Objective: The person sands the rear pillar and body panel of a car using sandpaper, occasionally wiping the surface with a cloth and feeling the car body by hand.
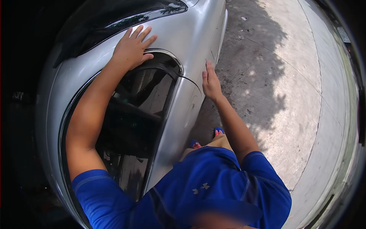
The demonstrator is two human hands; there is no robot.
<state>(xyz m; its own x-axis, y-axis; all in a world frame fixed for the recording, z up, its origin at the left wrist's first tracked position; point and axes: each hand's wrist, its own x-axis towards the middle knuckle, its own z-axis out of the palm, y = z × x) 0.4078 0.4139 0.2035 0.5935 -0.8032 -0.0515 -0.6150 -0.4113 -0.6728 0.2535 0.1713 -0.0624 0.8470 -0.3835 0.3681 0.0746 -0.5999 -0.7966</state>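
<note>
My left hand [133,49] lies flat on the silver car [173,34], with its fingers spread on the body panel. It rests between the dark side window [126,118] and the dark glass [114,28] at the car's end. My right hand [212,81] is at the car's side, just past the door seam. Its fingers are stretched out and its palm faces the panel; whether the palm presses on the metal cannot be made out. Neither hand shows anything held.
The car fills the left side, its door [167,129] beside my body. Concrete pavement [293,114] with tree shadow [251,76] runs along the right. My feet in blue footwear [218,130] stand close to the car. A small pale scrap [243,18] lies on the ground.
</note>
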